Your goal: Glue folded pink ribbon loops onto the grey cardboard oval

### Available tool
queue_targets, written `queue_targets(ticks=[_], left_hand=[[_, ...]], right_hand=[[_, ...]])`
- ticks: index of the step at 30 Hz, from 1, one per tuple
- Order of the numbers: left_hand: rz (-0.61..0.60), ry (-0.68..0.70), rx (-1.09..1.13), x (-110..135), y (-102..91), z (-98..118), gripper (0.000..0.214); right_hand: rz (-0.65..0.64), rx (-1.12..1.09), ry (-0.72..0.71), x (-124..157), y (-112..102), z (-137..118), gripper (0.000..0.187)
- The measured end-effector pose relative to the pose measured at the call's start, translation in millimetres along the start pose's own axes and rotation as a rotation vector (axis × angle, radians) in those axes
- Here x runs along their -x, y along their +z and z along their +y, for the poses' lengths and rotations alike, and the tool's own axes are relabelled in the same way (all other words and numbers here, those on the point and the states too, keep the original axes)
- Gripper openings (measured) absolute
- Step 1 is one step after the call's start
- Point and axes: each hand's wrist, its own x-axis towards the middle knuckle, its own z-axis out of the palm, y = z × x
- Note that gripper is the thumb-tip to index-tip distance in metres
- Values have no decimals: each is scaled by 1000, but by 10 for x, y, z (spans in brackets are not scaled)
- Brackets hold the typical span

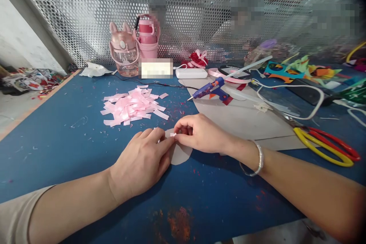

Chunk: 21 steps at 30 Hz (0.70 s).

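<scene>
From my head camera, both my hands are low on the blue desk [71, 137]. My left hand [143, 162] lies flat, fingers together, pressing on one round grey card [180, 154]. My right hand [200, 133] pinches one tiny pink ribbon bit [173, 134] at the top edge of that card, and my left fingertips touch it too. I wear one silver bracelet [259, 160] on my right wrist.

One pile of pink ribbon bits [133, 106] sits just behind my left hand. One blue glue gun [213, 89] lies on a big grey sheet [243, 120]. Scissors with yellow and red handles [324, 145] lie to the right. Two pink bottles [123, 49] stand at the back. The white label [156, 68] beside them is blurred, so I cannot read it.
</scene>
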Motion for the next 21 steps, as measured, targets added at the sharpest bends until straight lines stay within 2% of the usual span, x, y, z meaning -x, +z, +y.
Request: queue_targets(ticks=[4,7,9,11,13,15,18,21], left_hand=[[29,16,36,11,32,-36,35],[109,18,94,31,50,-64,32],[216,-45,138,49,23,-65,26],[287,-171,185,69,-47,-42,18],[230,-307,235,87,-143,2,15],[105,-397,261,101,-226,52,17],[-5,-433,207,100,-265,101,17],[-15,-435,142,47,-229,96,17]], right_hand=[[0,-8,5,-10,24,21,9],[0,-26,9,-11,31,36,10],[6,-46,19,-7,29,40,11],[16,-73,34,-3,25,43,11],[26,-103,48,-4,22,53,11],[37,-131,53,-10,18,72,10],[42,-154,32,-18,-2,113,9],[7,-142,-28,2,-47,130,18]])
